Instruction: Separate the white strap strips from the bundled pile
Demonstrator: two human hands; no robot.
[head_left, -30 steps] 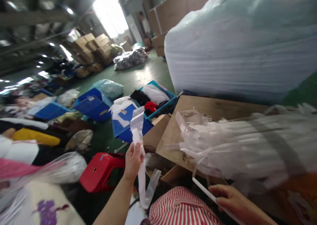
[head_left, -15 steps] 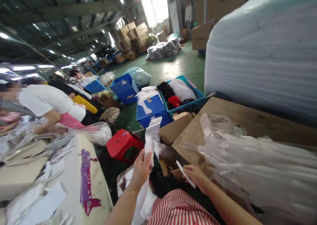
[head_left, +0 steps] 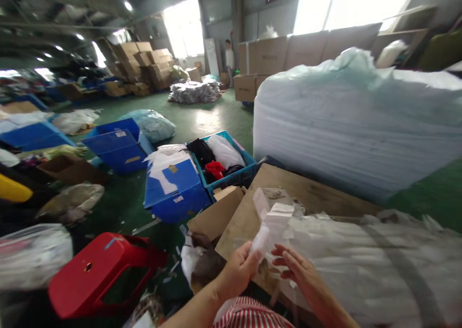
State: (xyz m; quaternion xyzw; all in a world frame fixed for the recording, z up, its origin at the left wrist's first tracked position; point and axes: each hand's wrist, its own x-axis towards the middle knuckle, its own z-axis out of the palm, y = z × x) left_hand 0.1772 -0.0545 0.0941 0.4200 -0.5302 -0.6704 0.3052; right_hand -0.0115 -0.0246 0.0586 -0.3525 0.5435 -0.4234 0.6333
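My left hand (head_left: 240,267) grips the lower end of a small clear plastic bag (head_left: 271,225) that stands up from its fingers. Just to its right, my right hand (head_left: 296,268) has its fingers spread and touching the same bag; the white strip it carried earlier is out of sight. Both hands hover at the near edge of a brown board (head_left: 303,193). A long pile of clear plastic bags (head_left: 368,255) lies on that board, right beside my hands. My red-and-white striped clothing (head_left: 249,316) shows at the bottom.
A red plastic stool (head_left: 97,272) stands at lower left. Blue crates (head_left: 175,186) and a teal crate of clothes (head_left: 225,162) sit on the green floor. A big wrapped white bale (head_left: 353,125) rises behind the board. Cardboard boxes (head_left: 267,53) and a person (head_left: 228,58) stand far back.
The view swung right, away from the co-worker at the left table. My hands came together over the board's edge, and the right hand now touches the bag instead of holding the white strip.
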